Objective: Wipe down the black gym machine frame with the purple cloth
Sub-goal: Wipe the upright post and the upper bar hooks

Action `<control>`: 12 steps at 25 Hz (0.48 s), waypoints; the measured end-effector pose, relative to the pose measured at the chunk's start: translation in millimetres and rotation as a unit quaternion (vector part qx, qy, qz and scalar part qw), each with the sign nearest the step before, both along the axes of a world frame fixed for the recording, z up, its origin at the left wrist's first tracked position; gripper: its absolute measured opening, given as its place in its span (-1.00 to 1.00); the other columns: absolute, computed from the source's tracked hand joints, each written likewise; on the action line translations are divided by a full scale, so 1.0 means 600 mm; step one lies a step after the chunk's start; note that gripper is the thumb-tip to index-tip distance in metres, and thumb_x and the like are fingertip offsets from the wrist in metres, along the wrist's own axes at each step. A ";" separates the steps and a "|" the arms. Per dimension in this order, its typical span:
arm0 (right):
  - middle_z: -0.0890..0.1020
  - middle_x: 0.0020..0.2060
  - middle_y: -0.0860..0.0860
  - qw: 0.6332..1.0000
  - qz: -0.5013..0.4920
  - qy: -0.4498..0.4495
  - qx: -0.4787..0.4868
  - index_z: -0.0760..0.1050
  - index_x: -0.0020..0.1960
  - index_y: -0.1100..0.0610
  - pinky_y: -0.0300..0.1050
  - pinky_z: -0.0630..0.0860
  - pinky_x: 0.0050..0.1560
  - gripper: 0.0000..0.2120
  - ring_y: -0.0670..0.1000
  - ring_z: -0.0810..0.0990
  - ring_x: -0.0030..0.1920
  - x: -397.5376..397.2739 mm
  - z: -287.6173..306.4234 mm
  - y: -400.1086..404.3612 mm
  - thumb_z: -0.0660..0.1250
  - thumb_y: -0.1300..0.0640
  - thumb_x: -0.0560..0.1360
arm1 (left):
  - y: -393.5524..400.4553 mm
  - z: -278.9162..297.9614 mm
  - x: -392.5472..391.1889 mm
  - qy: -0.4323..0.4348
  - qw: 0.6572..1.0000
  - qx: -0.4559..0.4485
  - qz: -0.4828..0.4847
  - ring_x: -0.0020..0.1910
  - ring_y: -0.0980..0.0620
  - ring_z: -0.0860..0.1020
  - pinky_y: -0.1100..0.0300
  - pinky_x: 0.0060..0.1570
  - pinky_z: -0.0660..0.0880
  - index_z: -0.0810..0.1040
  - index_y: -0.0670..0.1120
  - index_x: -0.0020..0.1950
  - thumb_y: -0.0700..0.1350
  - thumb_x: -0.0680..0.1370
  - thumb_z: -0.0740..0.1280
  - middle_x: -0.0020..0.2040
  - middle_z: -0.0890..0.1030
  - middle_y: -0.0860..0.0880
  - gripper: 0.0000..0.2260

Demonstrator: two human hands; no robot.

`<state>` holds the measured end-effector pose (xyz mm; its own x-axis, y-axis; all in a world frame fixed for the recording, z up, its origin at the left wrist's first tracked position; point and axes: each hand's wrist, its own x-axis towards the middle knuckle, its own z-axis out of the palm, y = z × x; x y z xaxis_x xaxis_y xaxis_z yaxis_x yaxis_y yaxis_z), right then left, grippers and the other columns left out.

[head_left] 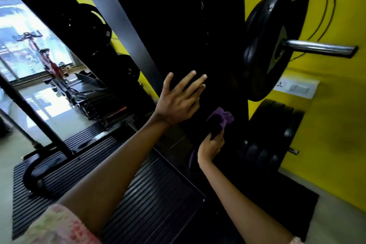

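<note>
I am standing at the black gym machine frame (178,25), a broad dark upright that is filling the middle of my view. Beneath it, ribbed black rubber mats (158,194) are covering a pale floor (11,144). The wall (326,125) to my right is painted yellow and is carrying a white switch plate (297,88). At far left, daylight is coming through a window with one red exercise bike (49,59) standing before it.

Count: one large weight plate (273,35) is sitting on one chrome peg (318,47); a stack of several plates (271,140) is sitting lower down, exact number unclear.

One purple cloth (222,118) is in use. My right hand (210,147) is gripping its lower part, fingers curled round it, and the bunched fabric is rising above my fingers against the frame. My left hand (178,101) is lying flat on the frame just above and left of the cloth, fingers (190,83) straight and spread, holding nothing.
</note>
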<state>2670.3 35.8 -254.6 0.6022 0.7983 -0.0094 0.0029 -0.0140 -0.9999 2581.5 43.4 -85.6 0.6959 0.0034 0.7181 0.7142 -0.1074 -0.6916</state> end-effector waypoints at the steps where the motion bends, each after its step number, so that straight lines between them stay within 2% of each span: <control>1: 0.29 0.44 0.17 0.992 0.003 0.105 -0.075 0.15 0.52 0.08 0.19 0.25 0.39 -0.53 0.24 0.27 0.41 0.003 -0.003 0.014 0.08 0.06 0.63 | 0.000 0.001 0.001 -0.002 1.000 0.004 -0.011 0.33 -0.02 0.38 -0.13 0.44 -0.11 0.65 -0.04 0.17 0.01 0.49 0.29 0.29 0.55 0.03 -0.69; 2: 0.28 0.45 0.13 0.974 0.009 0.189 -0.121 0.14 0.52 0.05 0.18 0.26 0.40 -0.53 0.20 0.28 0.42 0.004 -0.008 0.029 0.03 -0.02 0.64 | 0.000 0.003 0.002 -0.002 1.000 0.008 -0.019 0.33 -0.02 0.38 -0.13 0.43 -0.09 0.65 -0.04 0.17 0.01 0.49 0.30 0.29 0.55 0.03 -0.69; 4: 0.22 0.49 0.09 0.953 0.030 0.254 -0.162 0.08 0.52 0.03 0.13 0.27 0.41 -0.49 0.13 0.25 0.45 0.008 0.006 0.036 -0.06 -0.11 0.62 | -0.002 0.002 0.003 -0.009 0.999 0.000 -0.035 0.33 -0.03 0.38 -0.13 0.44 -0.10 0.66 -0.04 0.14 0.01 0.49 0.30 0.29 0.55 0.01 -0.71; 6: 0.17 0.50 0.07 0.962 0.033 0.219 -0.157 0.05 0.54 0.00 0.16 0.19 0.43 -0.48 0.17 0.18 0.47 -0.002 0.045 0.010 0.00 -0.11 0.62 | -0.007 0.000 0.004 -0.020 0.999 -0.024 -0.039 0.34 -0.04 0.36 -0.12 0.45 -0.16 0.67 -0.05 0.11 0.01 0.50 0.29 0.30 0.54 -0.01 -0.72; 8: 0.17 0.51 0.03 0.988 0.053 0.112 -0.095 0.04 0.54 -0.02 0.19 0.13 0.43 -0.48 0.17 0.14 0.47 -0.009 0.057 -0.017 0.06 -0.09 0.63 | -0.013 -0.001 0.008 -0.027 0.998 -0.050 -0.037 0.36 -0.06 0.32 -0.10 0.45 -0.21 0.66 -0.05 0.10 0.02 0.52 0.25 0.32 0.53 -0.03 -0.72; 10: 0.16 0.52 0.00 0.996 0.071 0.037 -0.040 0.02 0.55 -0.01 0.18 0.11 0.44 -0.46 0.11 0.11 0.48 -0.011 0.045 -0.039 0.10 -0.04 0.63 | -0.018 -0.001 0.009 -0.030 0.996 -0.076 -0.028 0.38 -0.08 0.30 -0.09 0.45 -0.23 0.65 -0.08 0.11 0.01 0.53 0.23 0.33 0.52 -0.06 -0.70; 12: 0.16 0.51 0.03 0.997 0.069 0.042 -0.015 0.02 0.55 0.00 0.18 0.13 0.45 -0.45 0.10 0.11 0.49 -0.004 0.006 -0.028 0.14 0.02 0.62 | -0.022 -0.007 0.010 -0.003 0.996 -0.086 0.009 0.41 -0.10 0.28 -0.08 0.46 -0.22 0.63 -0.11 0.16 0.01 0.56 0.17 0.37 0.48 -0.09 -0.66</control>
